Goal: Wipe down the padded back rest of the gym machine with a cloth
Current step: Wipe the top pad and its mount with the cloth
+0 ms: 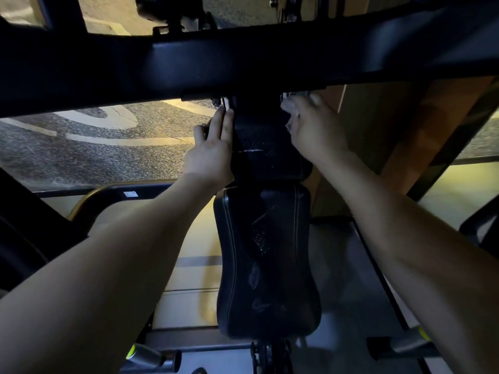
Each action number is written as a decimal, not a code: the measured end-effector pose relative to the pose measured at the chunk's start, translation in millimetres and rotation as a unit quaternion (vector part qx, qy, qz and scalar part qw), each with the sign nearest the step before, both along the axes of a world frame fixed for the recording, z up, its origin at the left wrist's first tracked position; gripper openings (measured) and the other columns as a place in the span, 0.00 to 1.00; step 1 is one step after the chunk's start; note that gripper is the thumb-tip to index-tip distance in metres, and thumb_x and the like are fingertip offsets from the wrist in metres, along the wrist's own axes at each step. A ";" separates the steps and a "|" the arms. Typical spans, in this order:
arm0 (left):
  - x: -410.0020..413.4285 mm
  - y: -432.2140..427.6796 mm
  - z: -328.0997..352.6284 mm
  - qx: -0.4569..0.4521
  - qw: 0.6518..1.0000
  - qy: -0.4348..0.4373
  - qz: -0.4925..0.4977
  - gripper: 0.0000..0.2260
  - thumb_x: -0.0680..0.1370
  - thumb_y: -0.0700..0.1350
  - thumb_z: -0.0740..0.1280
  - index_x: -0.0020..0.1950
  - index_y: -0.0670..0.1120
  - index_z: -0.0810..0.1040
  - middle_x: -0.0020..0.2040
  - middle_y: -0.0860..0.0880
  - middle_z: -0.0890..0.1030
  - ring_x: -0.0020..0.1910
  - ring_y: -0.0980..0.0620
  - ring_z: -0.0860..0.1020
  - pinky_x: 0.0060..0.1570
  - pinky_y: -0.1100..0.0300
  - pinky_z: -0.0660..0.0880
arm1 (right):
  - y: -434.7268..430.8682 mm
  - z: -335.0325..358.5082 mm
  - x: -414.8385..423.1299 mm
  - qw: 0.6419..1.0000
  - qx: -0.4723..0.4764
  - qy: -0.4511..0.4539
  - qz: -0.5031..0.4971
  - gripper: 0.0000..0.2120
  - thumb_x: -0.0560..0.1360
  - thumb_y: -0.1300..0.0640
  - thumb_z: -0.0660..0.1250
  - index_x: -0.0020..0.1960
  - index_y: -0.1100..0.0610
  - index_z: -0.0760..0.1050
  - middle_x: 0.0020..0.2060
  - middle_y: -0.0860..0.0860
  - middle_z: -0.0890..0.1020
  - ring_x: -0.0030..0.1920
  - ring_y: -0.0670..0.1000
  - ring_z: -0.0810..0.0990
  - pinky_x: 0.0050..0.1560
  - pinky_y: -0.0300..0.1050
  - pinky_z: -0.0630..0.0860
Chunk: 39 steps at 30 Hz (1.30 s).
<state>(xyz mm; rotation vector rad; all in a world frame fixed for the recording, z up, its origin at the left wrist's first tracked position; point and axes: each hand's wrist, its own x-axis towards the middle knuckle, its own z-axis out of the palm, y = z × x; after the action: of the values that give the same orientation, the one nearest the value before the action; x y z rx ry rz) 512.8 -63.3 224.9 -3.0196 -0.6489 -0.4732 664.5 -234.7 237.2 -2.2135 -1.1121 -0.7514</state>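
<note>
The left hand (213,149) lies flat along the left edge of the back rest (259,141). Its fingers are straight and press on the side of the pad, and they hold nothing. I think it is there to keep the pad steady while the other hand rubs. The back rest is the black pad in the middle, between the two hands. It sits just under the big black bar (243,58) that goes across the top. Small wet spots shine on its face, so it looks partly wiped. At its top right corner is the white cloth (290,114), all bunched up. The right hand (316,128) grips the cloth and pushes it onto the pad there, most likely to clean the edge up by the bar.

The back rest is long and thin. Its long way runs from the seat pad (267,260), close to the person, up and away to the bar. Its soft face looks toward the person. The seat pad lies in the same line and has wet streaks too
</note>
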 end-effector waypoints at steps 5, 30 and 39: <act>1.4 1.7 -3.6 0.007 1.000 -0.013 -0.005 0.55 0.69 0.43 0.78 0.83 0.49 0.40 0.82 0.52 0.44 0.72 0.37 0.58 0.40 0.50 0.71 | 24.1 -2.4 -32.0 0.995 -0.060 -0.021 0.077 0.16 0.75 0.65 0.59 0.61 0.63 0.76 0.58 0.62 0.77 0.50 0.65 0.78 0.43 0.55 0.78; -1.3 7.8 -2.1 -0.015 0.999 -0.016 -0.029 0.54 0.69 0.43 0.76 0.82 0.50 0.40 0.82 0.53 0.44 0.71 0.38 0.57 0.43 0.48 0.75 | 53.9 41.9 -28.3 0.977 -0.188 0.022 0.102 0.06 0.80 0.63 0.62 0.53 0.64 0.76 0.49 0.58 0.73 0.46 0.58 0.75 0.43 0.50 0.70; 0.2 7.4 -5.6 0.001 0.999 -0.028 -0.023 0.53 0.69 0.40 0.74 0.82 0.49 0.41 0.82 0.52 0.44 0.72 0.37 0.58 0.40 0.51 0.71 | 47.5 43.7 -17.8 0.981 -0.188 0.029 0.042 0.09 0.78 0.62 0.64 0.55 0.62 0.79 0.53 0.60 0.76 0.51 0.62 0.78 0.47 0.52 0.77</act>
<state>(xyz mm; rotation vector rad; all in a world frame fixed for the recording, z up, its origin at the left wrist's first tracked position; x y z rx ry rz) 513.0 -55.8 219.3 -3.0353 -0.5825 -0.5604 646.7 -187.2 280.9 -2.4577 -1.4028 -0.4661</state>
